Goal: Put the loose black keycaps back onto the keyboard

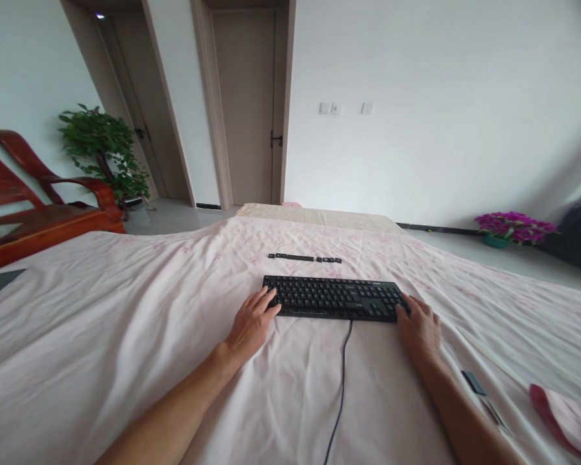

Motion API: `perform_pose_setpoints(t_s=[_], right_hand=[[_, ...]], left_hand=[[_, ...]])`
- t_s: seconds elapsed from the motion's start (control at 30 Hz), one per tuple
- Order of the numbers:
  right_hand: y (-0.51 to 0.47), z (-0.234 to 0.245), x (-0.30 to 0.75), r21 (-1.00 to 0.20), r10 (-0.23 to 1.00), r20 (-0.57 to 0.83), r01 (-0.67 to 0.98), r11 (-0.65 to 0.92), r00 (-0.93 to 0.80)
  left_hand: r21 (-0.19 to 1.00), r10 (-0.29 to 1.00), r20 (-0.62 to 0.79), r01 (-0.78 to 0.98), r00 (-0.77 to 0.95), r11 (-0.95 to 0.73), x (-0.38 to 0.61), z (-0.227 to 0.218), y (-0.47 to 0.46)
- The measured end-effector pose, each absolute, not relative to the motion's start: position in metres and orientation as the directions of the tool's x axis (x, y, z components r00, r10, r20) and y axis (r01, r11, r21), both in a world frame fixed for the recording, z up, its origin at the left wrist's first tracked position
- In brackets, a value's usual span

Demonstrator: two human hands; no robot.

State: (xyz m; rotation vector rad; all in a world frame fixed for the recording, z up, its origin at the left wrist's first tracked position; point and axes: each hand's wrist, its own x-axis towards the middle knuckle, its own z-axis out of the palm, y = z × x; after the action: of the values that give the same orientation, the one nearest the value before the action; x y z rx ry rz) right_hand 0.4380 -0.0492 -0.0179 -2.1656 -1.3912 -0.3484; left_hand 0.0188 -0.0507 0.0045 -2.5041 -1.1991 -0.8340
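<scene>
A black keyboard (319, 296) lies on a pale pink, flowered cloth. My left hand (252, 323) grips its left end, thumb at the front corner and fingertips over the left edge. At the opposite end, my right hand (420, 324) holds the right edge between thumb and fingers. The bottom row of the keyboard looks bare of keys on the left part. Behind the keyboard, a loose space bar (300, 258) and several small black keycaps (329, 260) are laid out in a line. A dark cable (343, 381) runs from the keyboard's front edge towards me.
To the right of my right forearm lies a dark-handled tool (474, 382) with a thin metal end. A pink cloth item (564, 416) is farther right. Beyond the covered surface stand a wooden chair (48, 187), a leafy plant (97, 145) and purple flowers (516, 226).
</scene>
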Motion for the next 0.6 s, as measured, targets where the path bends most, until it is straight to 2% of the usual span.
perform_pose_setpoints(t_s=[0.2,0.6], right_hand=[[-0.0503,-0.0143,0.4315,-0.251,0.77,0.501,0.918,-0.308,0.395],[-0.0505,-0.0136,0.4322,-0.281,0.76,0.488,0.901,-0.329,0.43]], left_hand=[[0.057,0.712,0.561,0.839,0.422,-0.541,0.0234,0.005,-0.0528],[0.099,0.726,0.57,0.845,0.385,-0.526,0.0179,0.0085,-0.0537]])
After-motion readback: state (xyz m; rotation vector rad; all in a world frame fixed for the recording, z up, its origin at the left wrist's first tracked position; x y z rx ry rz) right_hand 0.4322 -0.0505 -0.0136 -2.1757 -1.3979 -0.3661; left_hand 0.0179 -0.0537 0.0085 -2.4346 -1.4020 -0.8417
